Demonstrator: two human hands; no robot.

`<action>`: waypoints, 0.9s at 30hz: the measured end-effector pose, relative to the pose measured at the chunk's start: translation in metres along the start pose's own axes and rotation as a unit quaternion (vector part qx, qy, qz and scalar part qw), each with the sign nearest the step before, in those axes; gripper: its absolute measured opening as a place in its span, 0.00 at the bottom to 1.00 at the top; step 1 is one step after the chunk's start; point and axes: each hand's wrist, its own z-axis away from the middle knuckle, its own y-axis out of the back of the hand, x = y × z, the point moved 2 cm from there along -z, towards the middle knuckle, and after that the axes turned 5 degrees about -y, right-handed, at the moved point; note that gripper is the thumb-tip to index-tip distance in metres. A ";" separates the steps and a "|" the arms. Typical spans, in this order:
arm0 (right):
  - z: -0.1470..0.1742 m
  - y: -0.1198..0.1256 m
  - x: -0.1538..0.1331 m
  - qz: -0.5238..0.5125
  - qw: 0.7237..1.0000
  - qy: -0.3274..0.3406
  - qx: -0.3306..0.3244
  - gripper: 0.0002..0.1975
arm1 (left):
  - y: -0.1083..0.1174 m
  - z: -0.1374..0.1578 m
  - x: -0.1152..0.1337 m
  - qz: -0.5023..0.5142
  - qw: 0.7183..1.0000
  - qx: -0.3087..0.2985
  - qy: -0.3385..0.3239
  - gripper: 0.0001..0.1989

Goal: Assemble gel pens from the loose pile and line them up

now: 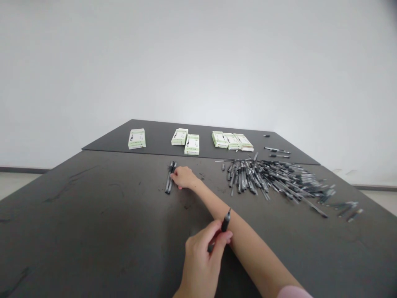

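Observation:
My left hand is close to me, below my right forearm. Its thumb and fingers pinch an uncapped pen with a black grip, and the tip points up and slightly right. My right arm reaches across to the left, above the left hand. At its end my right hand has its fingers closed at the side of a small row of pens lying lengthwise on the dark table. Those fingertips rest on the right-hand pen of the row and partly cover it.
A large heap of loose pens spreads over the right of the table, with a few strays at its right end. Several white and green boxes stand along the back. Two pens and a small black piece lie back right.

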 end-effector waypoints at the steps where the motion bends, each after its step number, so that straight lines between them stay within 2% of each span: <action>1: 0.000 0.000 0.000 0.000 1.000 -0.001 0.009 0.15 | 0.000 0.000 0.000 0.000 1.000 0.000 0.001 0.07; 5: 0.009 0.011 0.003 0.000 0.997 -0.009 0.079 0.14 | 0.001 -0.001 -0.001 -0.004 1.000 0.003 0.010 0.08; 9: 0.041 0.052 0.025 -0.008 0.988 0.019 0.154 0.18 | 0.002 -0.004 -0.002 -0.030 0.999 0.015 0.012 0.09; 13: 0.105 0.107 0.085 -0.012 0.979 0.035 0.200 0.17 | 0.002 -0.006 -0.001 -0.063 0.998 0.024 0.010 0.11; 17: 0.176 0.141 0.167 0.014 0.962 -0.027 0.273 0.16 | -0.003 -0.010 0.002 -0.098 0.994 0.047 0.010 0.12; 19: 0.202 0.145 0.202 0.032 0.951 -0.056 0.301 0.16 | -0.009 -0.012 0.003 -0.106 0.993 0.051 0.012 0.12; 22: 0.219 0.138 0.237 0.055 0.949 -0.069 0.303 0.14 | -0.017 -0.015 0.003 -0.132 0.990 0.049 0.007 0.13; 27: 0.217 0.122 0.255 0.064 0.954 -0.067 0.286 0.14 | -0.021 -0.016 -0.002 -0.178 0.983 0.040 0.008 0.15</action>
